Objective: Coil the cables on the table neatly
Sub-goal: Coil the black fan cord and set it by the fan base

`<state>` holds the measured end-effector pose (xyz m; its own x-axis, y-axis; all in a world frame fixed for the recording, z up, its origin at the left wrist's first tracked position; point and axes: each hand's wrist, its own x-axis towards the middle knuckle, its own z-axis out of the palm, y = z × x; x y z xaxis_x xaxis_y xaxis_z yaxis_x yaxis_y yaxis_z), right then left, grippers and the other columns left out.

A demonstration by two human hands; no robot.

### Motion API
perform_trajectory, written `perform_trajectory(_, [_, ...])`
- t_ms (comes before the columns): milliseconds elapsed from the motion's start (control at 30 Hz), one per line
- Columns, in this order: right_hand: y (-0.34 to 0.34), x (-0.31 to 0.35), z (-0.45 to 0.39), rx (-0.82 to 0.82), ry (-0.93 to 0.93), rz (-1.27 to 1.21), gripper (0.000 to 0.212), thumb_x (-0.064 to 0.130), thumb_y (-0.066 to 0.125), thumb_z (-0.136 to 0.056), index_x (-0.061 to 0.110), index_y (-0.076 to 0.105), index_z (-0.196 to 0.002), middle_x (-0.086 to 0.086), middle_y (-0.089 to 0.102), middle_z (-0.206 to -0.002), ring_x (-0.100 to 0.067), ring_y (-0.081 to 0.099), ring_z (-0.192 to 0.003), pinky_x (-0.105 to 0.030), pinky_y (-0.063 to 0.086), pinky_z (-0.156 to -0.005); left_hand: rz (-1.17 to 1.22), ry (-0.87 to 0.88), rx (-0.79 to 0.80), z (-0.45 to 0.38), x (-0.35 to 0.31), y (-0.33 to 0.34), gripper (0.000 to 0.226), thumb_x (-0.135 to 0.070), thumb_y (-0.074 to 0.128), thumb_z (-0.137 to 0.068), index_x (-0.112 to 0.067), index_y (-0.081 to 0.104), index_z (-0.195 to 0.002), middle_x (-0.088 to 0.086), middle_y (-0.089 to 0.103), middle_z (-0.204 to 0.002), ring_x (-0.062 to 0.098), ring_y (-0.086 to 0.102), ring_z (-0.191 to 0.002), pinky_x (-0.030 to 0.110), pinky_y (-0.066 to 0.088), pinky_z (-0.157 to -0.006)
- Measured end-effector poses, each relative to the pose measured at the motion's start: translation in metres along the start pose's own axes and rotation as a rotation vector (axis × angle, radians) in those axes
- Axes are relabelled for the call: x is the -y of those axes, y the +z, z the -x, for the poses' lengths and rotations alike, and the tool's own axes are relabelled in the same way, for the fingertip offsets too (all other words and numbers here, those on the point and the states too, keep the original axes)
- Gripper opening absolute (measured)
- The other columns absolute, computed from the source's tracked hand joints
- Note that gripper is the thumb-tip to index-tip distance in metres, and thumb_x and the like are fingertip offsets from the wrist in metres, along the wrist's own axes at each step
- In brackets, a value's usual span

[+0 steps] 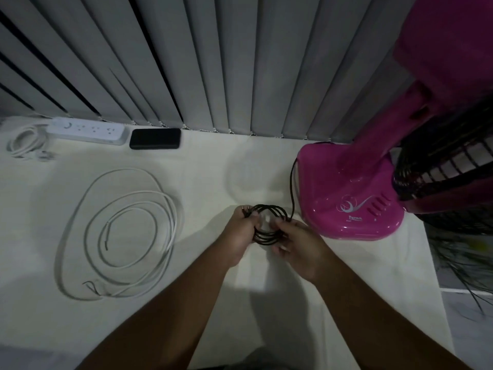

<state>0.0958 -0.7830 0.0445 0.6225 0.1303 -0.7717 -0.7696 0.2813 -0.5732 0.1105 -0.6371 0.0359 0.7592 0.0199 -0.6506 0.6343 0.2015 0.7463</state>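
The left hand [241, 231] grips one side of a small coil of black cord [270, 222], and the right hand [298, 245] pinches the opposite side, just left of the pink fan [346, 198]. The cord looks light and springy, so hold it where loops cross. A white cable [120, 233] lies loose, well left of the fan.
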Motion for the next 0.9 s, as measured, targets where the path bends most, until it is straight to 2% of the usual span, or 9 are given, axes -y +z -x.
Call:
perform_trajectory(67, [-0.003, 0.007, -0.005, 0.073, 0.021, 0.006, 0.007, 0.015, 0.064, -0.096, 0.012, 0.068, -0.092, -0.011, 0.07, -0.095, -0.028, 0.061, -0.091, -0.033, 0.045, -0.071, -0.065, 0.013, 0.046, -0.005, -0.008, -0.001, 0.02, 0.003, 0.044, -0.095, -0.012, 0.049, -0.082, 0.006, 0.052, -0.074, 0.017, 0.051, -0.067, 0.023, 0.045, -0.058])
perform_trajectory(133, [-0.003, 0.012, -0.009, 0.099, 0.004, -0.02, 0.012, 0.013, 0.061, -0.098, 0.009, 0.072, -0.094, -0.01, 0.076, -0.099, -0.023, 0.072, -0.09, -0.029, 0.056, -0.071, 0.043, 0.017, 0.057, -0.011, -0.012, -0.002, 0.005, -0.003, 0.049, -0.099, -0.005, 0.053, -0.098, 0.009, 0.059, -0.083, 0.02, 0.058, -0.075, 0.029, 0.051, -0.066])
perform_trajectory(233, [0.003, 0.015, -0.014, 0.067, -0.063, -0.153, 0.02, 0.008, 0.055, -0.101, 0.009, 0.075, -0.1, -0.01, 0.079, -0.102, -0.018, 0.077, -0.091, -0.027, 0.061, -0.068, 0.413, -0.054, 0.136, -0.012, -0.014, -0.004, 0.03, -0.021, 0.055, -0.1, 0.003, 0.061, -0.117, 0.019, 0.066, -0.108, 0.027, 0.066, -0.1, 0.037, 0.055, -0.093])
perform_trajectory(333, [0.008, 0.013, -0.021, -0.014, -0.114, -0.218, 0.018, 0.008, 0.057, -0.1, 0.006, 0.074, -0.106, -0.014, 0.078, -0.108, -0.021, 0.076, -0.096, -0.03, 0.06, -0.075, 0.618, -0.134, 0.135, -0.009, -0.003, -0.005, 0.033, -0.035, 0.06, -0.097, -0.005, 0.073, -0.101, 0.011, 0.075, -0.097, 0.02, 0.072, -0.089, 0.029, 0.059, -0.083])
perform_trajectory(533, [0.011, -0.003, -0.025, -0.196, -0.138, 0.086, 0.019, 0.019, 0.072, -0.092, 0.006, 0.074, -0.106, -0.011, 0.079, -0.1, -0.025, 0.076, -0.094, -0.036, 0.061, -0.078, 0.502, -0.092, -0.094, -0.013, 0.014, 0.013, 0.025, -0.019, 0.04, -0.107, -0.006, 0.062, -0.109, 0.011, 0.069, -0.088, 0.021, 0.066, -0.08, 0.035, 0.052, -0.088])
perform_trajectory(700, [0.014, 0.001, -0.03, -0.098, -0.14, 0.229, 0.018, 0.022, 0.071, -0.091, 0.016, 0.073, -0.108, -0.004, 0.079, -0.104, -0.022, 0.074, -0.101, -0.035, 0.06, -0.08, 0.224, -0.011, -0.241, -0.029, 0.004, 0.016, 0.021, -0.012, 0.032, -0.106, -0.006, 0.052, -0.106, 0.006, 0.053, -0.071, 0.016, 0.052, -0.06, 0.03, 0.048, -0.062])
perform_trajectory(767, [0.018, 0.009, -0.03, -0.037, -0.167, 0.243, 0.024, 0.027, 0.074, -0.085, 0.022, 0.073, -0.109, -0.001, 0.079, -0.102, -0.019, 0.075, -0.099, -0.036, 0.06, -0.079, 0.141, 0.022, -0.237, -0.035, -0.004, 0.017, 0.022, -0.011, 0.034, -0.105, -0.004, 0.053, -0.113, 0.008, 0.062, -0.082, 0.019, 0.061, -0.069, 0.029, 0.052, -0.061])
perform_trajectory(833, [0.022, 0.017, -0.031, -0.04, -0.158, 0.241, 0.026, 0.031, 0.076, -0.084, 0.023, 0.074, -0.108, -0.001, 0.079, -0.102, -0.019, 0.075, -0.098, -0.037, 0.061, -0.078, 0.035, 0.045, -0.22, -0.043, -0.013, 0.017, 0.025, -0.013, 0.035, -0.105, -0.006, 0.056, -0.118, 0.013, 0.068, -0.103, 0.027, 0.067, -0.091, 0.036, 0.057, -0.077])
perform_trajectory(900, [0.024, 0.023, -0.035, -0.106, -0.134, 0.189, 0.02, 0.022, 0.073, -0.089, 0.014, 0.072, -0.108, -0.006, 0.078, -0.103, -0.023, 0.074, -0.095, -0.037, 0.059, -0.073, -0.085, 0.08, -0.193, -0.049, -0.022, 0.014, 0.025, -0.014, 0.036, -0.104, -0.008, 0.057, -0.116, 0.015, 0.067, -0.106, 0.029, 0.064, -0.094, 0.041, 0.053, -0.084])
